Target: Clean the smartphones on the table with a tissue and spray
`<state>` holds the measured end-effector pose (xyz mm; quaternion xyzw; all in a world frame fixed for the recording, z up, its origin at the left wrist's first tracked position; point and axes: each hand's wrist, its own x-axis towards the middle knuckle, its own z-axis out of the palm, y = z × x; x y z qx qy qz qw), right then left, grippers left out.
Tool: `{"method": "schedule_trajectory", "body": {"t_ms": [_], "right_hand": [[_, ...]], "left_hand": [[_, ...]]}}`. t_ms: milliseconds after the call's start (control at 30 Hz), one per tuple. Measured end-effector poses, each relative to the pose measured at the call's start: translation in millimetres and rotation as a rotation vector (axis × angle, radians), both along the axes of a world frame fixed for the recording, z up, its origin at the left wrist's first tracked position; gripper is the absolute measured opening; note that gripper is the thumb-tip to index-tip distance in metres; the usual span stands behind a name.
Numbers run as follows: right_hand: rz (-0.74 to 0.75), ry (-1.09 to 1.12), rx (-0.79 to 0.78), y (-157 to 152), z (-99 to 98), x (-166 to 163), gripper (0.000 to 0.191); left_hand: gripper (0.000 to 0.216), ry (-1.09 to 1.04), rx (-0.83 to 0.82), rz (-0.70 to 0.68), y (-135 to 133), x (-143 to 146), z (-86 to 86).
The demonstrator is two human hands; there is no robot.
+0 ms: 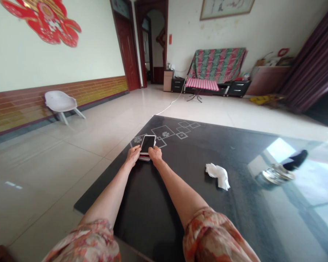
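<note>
Both arms reach out over a dark glossy table [180,153] with pale square and flower patterns. Between my hands is a white-edged smartphone [148,143], screen up and dark, lying on top of a small stack of flat items [144,158] with red and white edges. My left hand [133,154] is closed on the left side of the phone and stack. On the right side, my right hand [155,153] grips them with its thumb over the phone's lower corner. What the lower items are, I cannot make out.
A crumpled white tissue [218,175] lies on the table to the right. Farther right is a glass ashtray [277,175] with a black object [296,159] beside it. A white chair [60,102] stands on the left floor; a striped folding table [202,84] stands at the back.
</note>
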<state>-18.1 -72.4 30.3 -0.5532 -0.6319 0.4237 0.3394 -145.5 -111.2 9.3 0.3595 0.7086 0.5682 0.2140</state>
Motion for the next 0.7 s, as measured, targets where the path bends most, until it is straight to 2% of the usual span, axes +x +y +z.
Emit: {"method": "schedule_trajectory", "body": {"t_ms": [133, 233, 333, 700], "right_hand": [[-0.007, 0.022, 0.107, -11.4, -12.1, 7.5, 0.04], [0.02, 0.133, 0.276, -21.8, -26.2, 14.6, 0.051], [0.057, 0.214, 0.399, -26.8, -34.8, 18.6, 0.047], [0.061, 0.203, 0.529, -22.4, -42.0, 14.4, 0.044]], "left_hand": [[0.03, 0.098, 0.026, 0.032, -4.6, 3.7, -5.4], [0.031, 0.157, 0.032, 0.046, -6.1, 6.6, -7.0], [0.031, 0.202, 0.033, 0.05, -5.7, 7.3, -7.4], [0.032, 0.296, 0.007, 0.039, -4.1, 5.8, -6.9]]}}
